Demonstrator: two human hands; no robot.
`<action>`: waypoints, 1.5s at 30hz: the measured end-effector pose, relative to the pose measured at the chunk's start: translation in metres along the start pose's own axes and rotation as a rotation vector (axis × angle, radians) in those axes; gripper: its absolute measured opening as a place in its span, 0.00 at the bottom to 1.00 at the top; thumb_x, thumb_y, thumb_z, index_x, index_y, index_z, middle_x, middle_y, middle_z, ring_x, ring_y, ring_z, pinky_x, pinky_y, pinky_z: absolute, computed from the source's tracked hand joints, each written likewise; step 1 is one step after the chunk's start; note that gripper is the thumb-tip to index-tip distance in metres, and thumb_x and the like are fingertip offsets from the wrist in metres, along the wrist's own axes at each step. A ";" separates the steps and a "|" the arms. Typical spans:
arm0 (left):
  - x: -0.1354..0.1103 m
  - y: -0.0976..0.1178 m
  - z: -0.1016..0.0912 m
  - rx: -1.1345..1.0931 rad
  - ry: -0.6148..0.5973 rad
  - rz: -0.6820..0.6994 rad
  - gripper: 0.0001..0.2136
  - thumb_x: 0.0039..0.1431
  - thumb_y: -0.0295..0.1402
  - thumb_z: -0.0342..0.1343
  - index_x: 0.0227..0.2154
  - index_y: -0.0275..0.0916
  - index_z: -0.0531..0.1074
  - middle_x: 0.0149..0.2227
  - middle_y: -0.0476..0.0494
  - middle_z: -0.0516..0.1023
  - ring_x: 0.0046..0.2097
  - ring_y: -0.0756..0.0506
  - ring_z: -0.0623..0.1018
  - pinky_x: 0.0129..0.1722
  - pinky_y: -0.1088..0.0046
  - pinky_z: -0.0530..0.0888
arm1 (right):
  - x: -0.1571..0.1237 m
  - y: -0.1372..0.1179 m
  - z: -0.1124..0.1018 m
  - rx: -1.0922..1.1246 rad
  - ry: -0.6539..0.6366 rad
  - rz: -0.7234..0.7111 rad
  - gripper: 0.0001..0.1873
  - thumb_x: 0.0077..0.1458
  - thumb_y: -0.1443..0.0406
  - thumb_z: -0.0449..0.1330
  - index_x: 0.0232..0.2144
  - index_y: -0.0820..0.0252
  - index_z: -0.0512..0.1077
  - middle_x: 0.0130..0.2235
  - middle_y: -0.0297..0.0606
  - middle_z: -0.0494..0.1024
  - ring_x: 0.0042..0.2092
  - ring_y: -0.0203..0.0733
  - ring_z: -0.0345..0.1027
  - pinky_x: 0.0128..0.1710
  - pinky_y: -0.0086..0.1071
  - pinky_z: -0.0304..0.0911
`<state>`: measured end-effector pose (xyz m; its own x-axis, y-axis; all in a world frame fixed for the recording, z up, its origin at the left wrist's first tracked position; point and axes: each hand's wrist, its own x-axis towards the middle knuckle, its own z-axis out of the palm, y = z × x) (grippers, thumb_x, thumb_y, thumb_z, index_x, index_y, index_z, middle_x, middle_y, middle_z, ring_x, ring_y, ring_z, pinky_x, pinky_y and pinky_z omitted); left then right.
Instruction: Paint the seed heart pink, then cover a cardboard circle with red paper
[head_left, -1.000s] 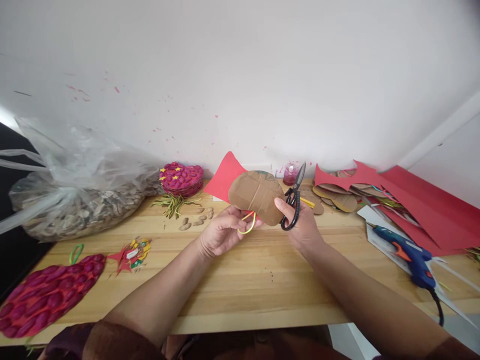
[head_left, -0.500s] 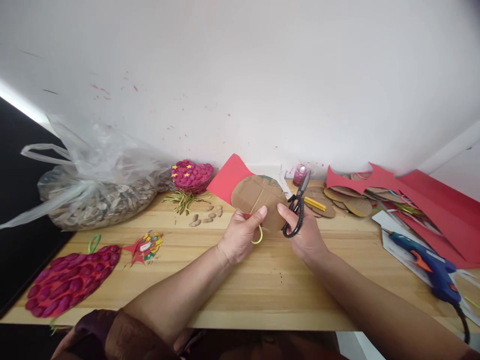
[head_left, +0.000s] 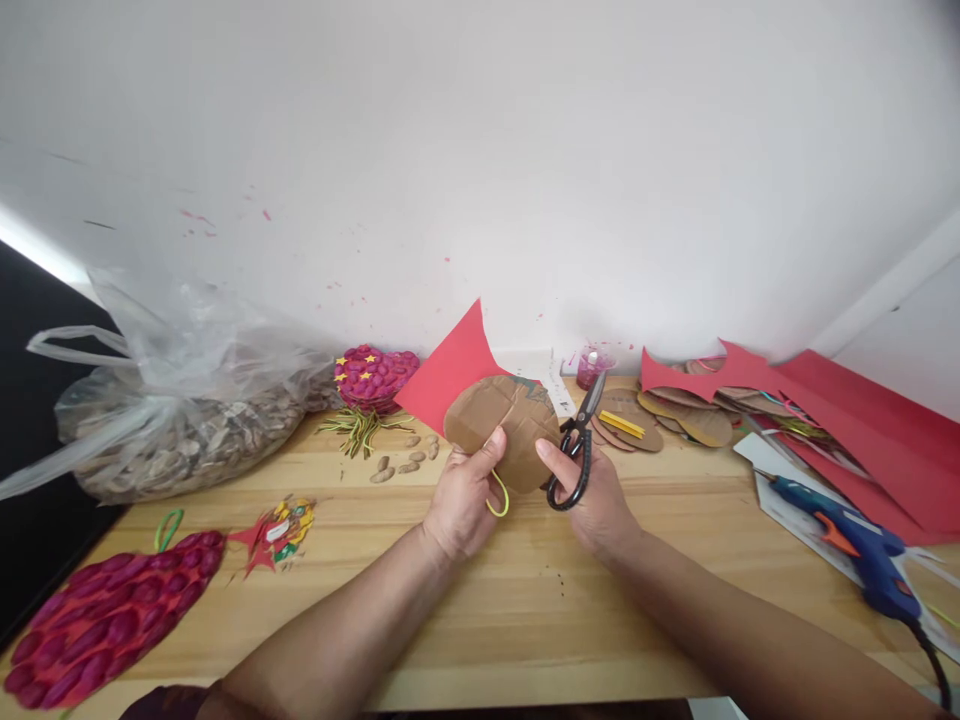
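Note:
A rounded brown cardboard cutout (head_left: pixel 502 425) is held up over the table between both hands. My left hand (head_left: pixel 466 498) pinches its lower left edge, thumb on top. A loop of yellow-green cord (head_left: pixel 499 500) hangs by that thumb. A red paper sheet (head_left: pixel 454 365) with a curved cut edge shows behind the cardboard. My right hand (head_left: pixel 581 480) grips the cardboard's right edge with thumb and fingers. Black-handled scissors (head_left: pixel 577 445) hang on that same hand, blades pointing up and away; whether they are fully closed is hard to see.
Left: a plastic bag of peanuts (head_left: pixel 187 440), a magenta peanut-covered piece (head_left: pixel 120 610) and small scraps (head_left: pixel 277 530). Behind stands a magenta decorated bowl shape (head_left: pixel 375 375) near loose peanuts (head_left: pixel 409 465). Right: cardboard pieces (head_left: pixel 697 420), red paper (head_left: pixel 877 420) and a blue glue gun (head_left: pixel 855 535).
The view has tilted up slightly, so the table sits lower in the picture. Both hands keep hold of the cardboard, and more of the red sheet's curved edge shows behind it.

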<state>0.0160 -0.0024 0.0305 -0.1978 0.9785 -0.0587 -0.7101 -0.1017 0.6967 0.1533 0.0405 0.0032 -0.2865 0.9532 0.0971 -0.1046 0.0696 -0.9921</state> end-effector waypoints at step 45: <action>0.025 0.020 -0.012 -0.006 0.054 -0.390 0.20 0.68 0.27 0.46 0.59 0.23 0.67 0.46 0.28 0.83 0.50 0.36 0.83 0.57 0.56 0.77 | 0.004 -0.026 -0.020 0.014 -0.263 0.183 0.18 0.45 0.56 0.73 0.27 0.60 0.71 0.25 0.31 0.78 0.21 0.33 0.72 0.19 0.25 0.61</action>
<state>-0.0113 0.0176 0.0340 0.0522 0.9329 -0.3563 -0.7427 0.2748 0.6106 0.1743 0.0482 0.0282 -0.5375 0.8408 -0.0637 -0.0413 -0.1017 -0.9940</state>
